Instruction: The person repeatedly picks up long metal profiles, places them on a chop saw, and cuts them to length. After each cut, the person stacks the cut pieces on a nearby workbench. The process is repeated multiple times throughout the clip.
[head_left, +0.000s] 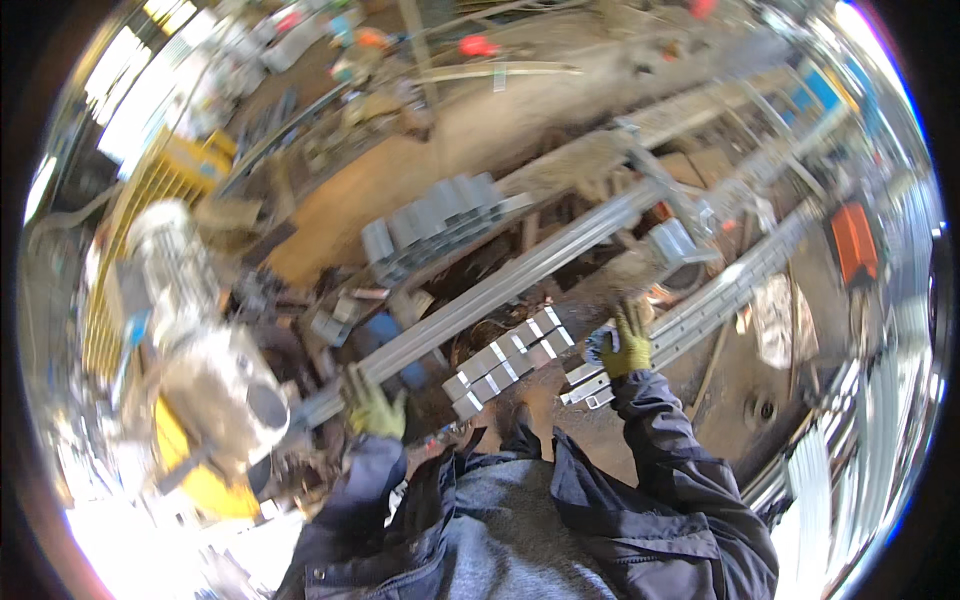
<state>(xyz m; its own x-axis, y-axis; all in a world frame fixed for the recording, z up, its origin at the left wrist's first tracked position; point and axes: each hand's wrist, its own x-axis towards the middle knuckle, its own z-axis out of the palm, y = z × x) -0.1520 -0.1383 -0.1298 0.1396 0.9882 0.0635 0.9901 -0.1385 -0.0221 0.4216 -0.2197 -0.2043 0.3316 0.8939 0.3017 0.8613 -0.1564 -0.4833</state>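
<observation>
My left hand (pixel 376 409), in a yellow-green work glove, is at the near-left end of a long grey metal rail (pixel 490 290). Its thumb stands apart from the fingers, which are at the rail's edge; blur hides whether they touch it. My right hand (pixel 630 346), gloved alike, has its fingers stretched out and spread beside the near ends of long metal profiles (pixel 690 318). A small blue-and-white item (pixel 598 346) shows at its left side. Between my hands lie short square metal pieces (pixel 508 360), set side by side in rows.
A stack of grey metal tubes (pixel 430 225) sits beyond the rail. A motor-driven machine (pixel 225 385) with a yellow part stands at left. An orange-red box (pixel 853 243) lies at right, near long metal strips (pixel 850 460). A metal frame (pixel 665 185) crosses the rails farther off.
</observation>
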